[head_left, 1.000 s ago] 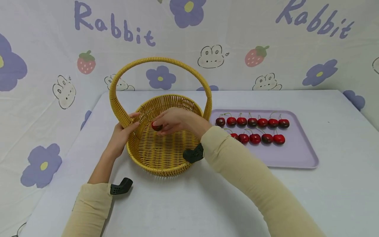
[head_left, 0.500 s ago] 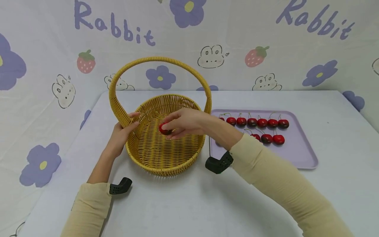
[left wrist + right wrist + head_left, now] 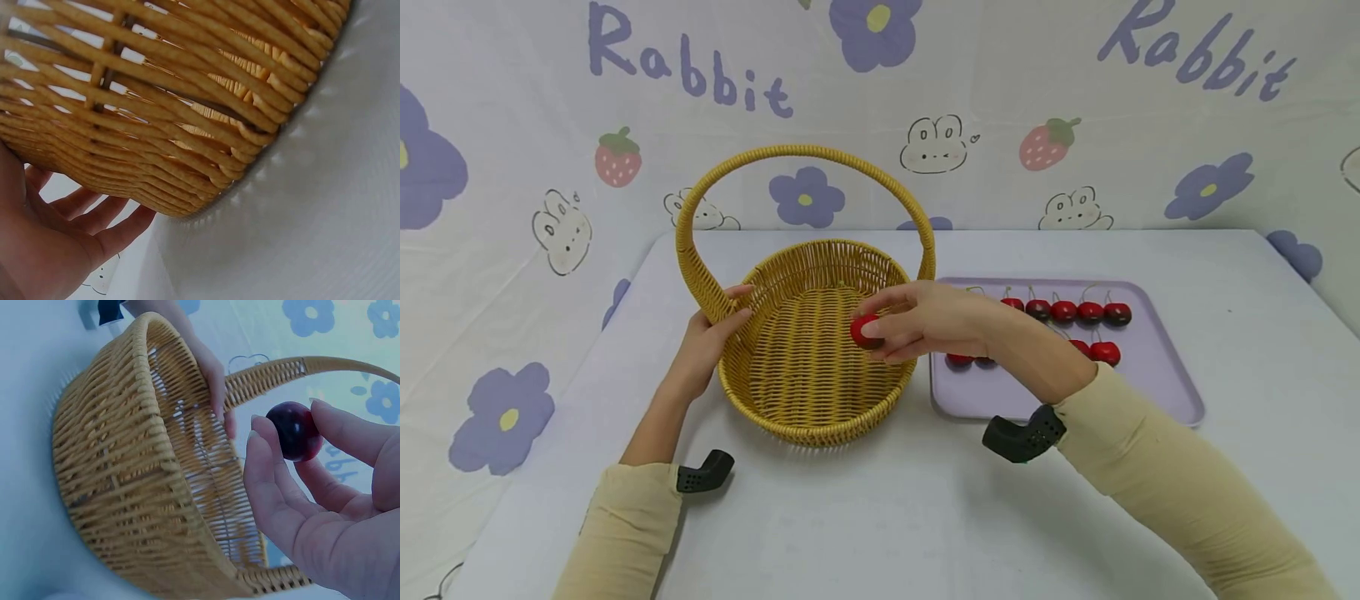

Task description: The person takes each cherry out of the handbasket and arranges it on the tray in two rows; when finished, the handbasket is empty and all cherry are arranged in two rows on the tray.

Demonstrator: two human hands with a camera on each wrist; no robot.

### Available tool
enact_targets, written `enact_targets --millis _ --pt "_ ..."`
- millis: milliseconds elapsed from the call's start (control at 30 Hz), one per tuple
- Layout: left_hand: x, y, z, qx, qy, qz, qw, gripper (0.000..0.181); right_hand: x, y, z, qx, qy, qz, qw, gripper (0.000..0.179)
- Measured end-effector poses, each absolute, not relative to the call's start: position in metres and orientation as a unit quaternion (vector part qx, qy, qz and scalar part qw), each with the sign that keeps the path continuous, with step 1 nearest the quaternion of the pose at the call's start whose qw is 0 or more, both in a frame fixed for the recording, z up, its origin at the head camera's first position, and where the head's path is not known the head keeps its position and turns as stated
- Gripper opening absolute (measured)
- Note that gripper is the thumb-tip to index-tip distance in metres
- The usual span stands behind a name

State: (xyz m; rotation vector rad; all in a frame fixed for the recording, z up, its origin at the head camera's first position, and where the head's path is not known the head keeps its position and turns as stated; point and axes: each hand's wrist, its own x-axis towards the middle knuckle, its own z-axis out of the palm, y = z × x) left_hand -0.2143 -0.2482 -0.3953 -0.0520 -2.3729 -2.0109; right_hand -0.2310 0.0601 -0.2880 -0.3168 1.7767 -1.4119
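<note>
Over the right part of the yellow wicker basket, my right hand pinches a dark red cherry between thumb and fingertips. The right wrist view shows the cherry held above the rim, apart from the weave. My left hand grips the basket's left rim at the foot of its tall handle. In the left wrist view, fingers of that hand lie along the basket's outer wall. No cherries show on the visible basket floor.
Right of the basket lies a lilac tray with two rows of stemmed cherries. My right hand and forearm hide part of both rows. A white cloth covers the table, and a printed curtain hangs behind.
My right hand has moved rightward with the cherry, from the basket's inside left toward its right rim. My left hand and the basket have stayed in place.
</note>
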Motion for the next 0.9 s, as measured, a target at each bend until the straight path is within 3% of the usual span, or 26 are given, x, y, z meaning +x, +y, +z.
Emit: enact_targets --millis 900 --pt "-0.215 -0.248 -0.396 -0.014 -0.765 -0.644 0.014 0.047 -0.22 0.184 -0.315 -0.148 0.762 -0.522 0.352 0.05"
